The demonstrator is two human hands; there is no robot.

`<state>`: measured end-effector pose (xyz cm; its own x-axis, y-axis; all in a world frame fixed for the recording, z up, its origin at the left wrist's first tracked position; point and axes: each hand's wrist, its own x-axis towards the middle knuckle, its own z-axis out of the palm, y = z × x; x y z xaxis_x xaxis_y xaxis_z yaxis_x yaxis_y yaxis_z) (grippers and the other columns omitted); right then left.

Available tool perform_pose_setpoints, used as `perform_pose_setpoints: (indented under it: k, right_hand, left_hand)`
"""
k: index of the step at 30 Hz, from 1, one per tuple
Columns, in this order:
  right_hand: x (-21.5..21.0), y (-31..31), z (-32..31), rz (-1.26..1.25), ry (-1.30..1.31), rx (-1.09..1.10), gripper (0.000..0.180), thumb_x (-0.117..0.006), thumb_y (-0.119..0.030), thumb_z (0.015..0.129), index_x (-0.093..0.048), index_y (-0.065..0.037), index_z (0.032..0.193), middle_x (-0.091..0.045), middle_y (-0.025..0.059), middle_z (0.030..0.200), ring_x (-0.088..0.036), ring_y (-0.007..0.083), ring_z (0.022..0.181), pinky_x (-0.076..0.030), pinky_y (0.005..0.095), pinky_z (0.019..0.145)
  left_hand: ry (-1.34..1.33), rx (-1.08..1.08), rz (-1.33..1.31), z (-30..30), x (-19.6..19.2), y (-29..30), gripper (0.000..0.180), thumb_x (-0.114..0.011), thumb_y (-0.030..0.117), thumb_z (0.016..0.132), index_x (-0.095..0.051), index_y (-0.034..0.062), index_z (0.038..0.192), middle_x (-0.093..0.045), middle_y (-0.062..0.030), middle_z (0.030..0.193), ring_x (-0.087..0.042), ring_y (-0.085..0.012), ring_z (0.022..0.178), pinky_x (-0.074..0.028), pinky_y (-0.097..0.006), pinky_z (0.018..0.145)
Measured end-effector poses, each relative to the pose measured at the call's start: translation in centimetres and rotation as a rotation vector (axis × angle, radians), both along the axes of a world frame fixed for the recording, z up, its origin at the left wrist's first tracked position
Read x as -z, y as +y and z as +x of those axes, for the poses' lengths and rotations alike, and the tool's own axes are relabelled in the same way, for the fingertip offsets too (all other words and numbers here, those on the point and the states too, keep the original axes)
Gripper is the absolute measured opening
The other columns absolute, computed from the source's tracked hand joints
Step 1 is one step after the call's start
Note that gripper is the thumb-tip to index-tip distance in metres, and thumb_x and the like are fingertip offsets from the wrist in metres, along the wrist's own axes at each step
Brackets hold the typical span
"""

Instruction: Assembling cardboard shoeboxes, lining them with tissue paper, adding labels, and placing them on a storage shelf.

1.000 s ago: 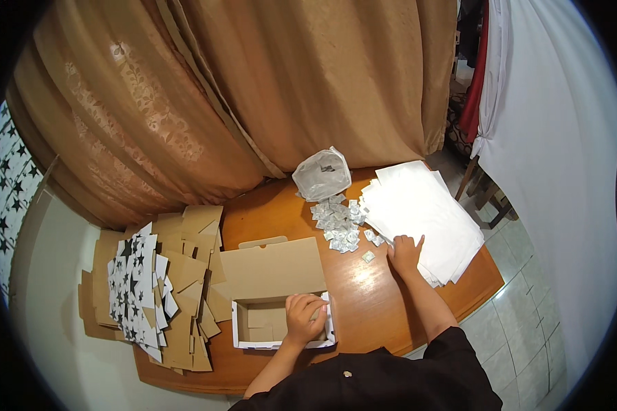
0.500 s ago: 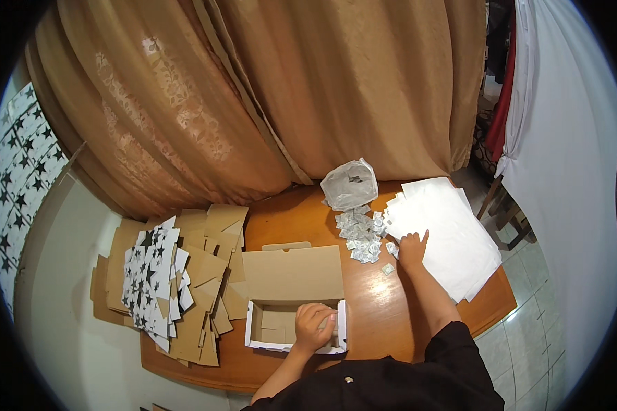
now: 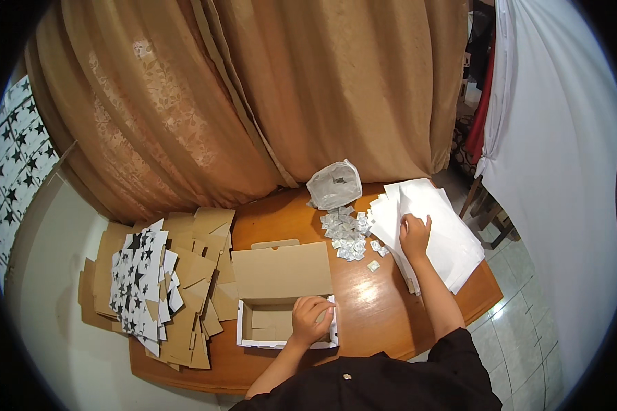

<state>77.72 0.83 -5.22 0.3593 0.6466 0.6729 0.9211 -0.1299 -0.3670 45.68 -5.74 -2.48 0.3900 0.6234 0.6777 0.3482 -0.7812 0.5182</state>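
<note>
Fingers of the right hand (image 3: 414, 236) bend over paper (image 3: 456, 243) right of the open box (image 3: 267, 318); cannot tell if they pinch it. Left hand (image 3: 311, 320) curls at the box's right end, grip hidden. Risk: clinging sheets could lift together; a leftward drag could scatter packets (image 3: 346, 233) beyond the box's right corner. Paper: white, unevenly fanned.

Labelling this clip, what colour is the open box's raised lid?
The raised lid shows plain brown in the head view.
</note>
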Motion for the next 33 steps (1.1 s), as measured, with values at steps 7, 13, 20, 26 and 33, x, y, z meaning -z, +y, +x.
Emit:
perform_pose_setpoints:
  k: [7, 13, 20, 26, 33]
  right_hand:
    - [-8.3, -10.5, -10.3, 0.059, -0.347, -0.734, 0.013, -0.053, -0.01, 0.08, -0.06, -0.014, 0.089, -0.064, -0.0004, 0.09, -0.061, 0.0152, 0.091, -0.04, 0.0462, 0.092]
    - [-11.9, -16.5, -16.5, 0.049, -0.437, -1.037, 0.013, -0.056, -0.015, 0.079, -0.061, -0.016, 0.091, -0.063, -0.0045, 0.093, -0.059, 0.0122, 0.096, -0.044, 0.0381, 0.089]
    - [-12.0, -18.2, -16.5, 0.181, 0.251, -0.904, 0.021, -0.064, 0.0, 0.071, -0.062, -0.003, 0.091, -0.065, 0.0065, 0.084, -0.063, 0.0195, 0.072, -0.051, 0.0323, 0.067]
    - [-14.3, -15.0, -15.7, 0.148, 1.014, -0.683, 0.016, -0.059, -0.007, 0.085, -0.061, 0.003, 0.096, -0.064, 0.0047, 0.079, -0.058, 0.0083, 0.071, -0.046, 0.0226, 0.066]
    - [-14.4, -9.6, -13.2, -0.072, 1.235, -0.7, 0.018, -0.062, -0.015, 0.084, -0.062, 0.003, 0.089, -0.062, 0.0038, 0.075, -0.055, 0.0079, 0.066, -0.044, 0.0213, 0.063]
  left_hand:
    - [-0.009, -0.153, -0.091, -1.3, 1.9, 2.0, 0.057, -0.077, 0.018, 0.064, -0.053, 0.0056, 0.114, -0.055, -0.0131, 0.108, -0.052, -0.031, 0.099, -0.041, -0.039, 0.087]
    - [-0.259, 0.169, -0.508, -4.5, 0.9, 6.5, 0.102, -0.083, 0.021, 0.058, -0.023, 0.004, 0.139, -0.026, -0.0147, 0.141, -0.032, -0.027, 0.126, -0.031, -0.038, 0.102]
    - [-0.209, 0.554, -0.819, -8.7, -2.2, 5.9, 0.044, -0.078, 0.01, 0.065, -0.058, 0.0007, 0.102, -0.061, -0.0087, 0.104, -0.057, -0.0181, 0.094, -0.048, -0.031, 0.081]
    - [-0.356, 0.479, -1.008, -9.8, -6.7, 3.3, 0.043, -0.077, 0.013, 0.069, -0.059, -0.003, 0.104, -0.064, -0.0086, 0.098, -0.06, -0.0154, 0.088, -0.048, -0.029, 0.079]
    - [-0.171, 0.225, -0.979, -12.2, -9.4, 6.0, 0.032, -0.063, 0.03, 0.085, -0.066, -0.0017, 0.086, -0.065, -0.0041, 0.079, -0.058, -0.0097, 0.07, -0.045, -0.025, 0.071]
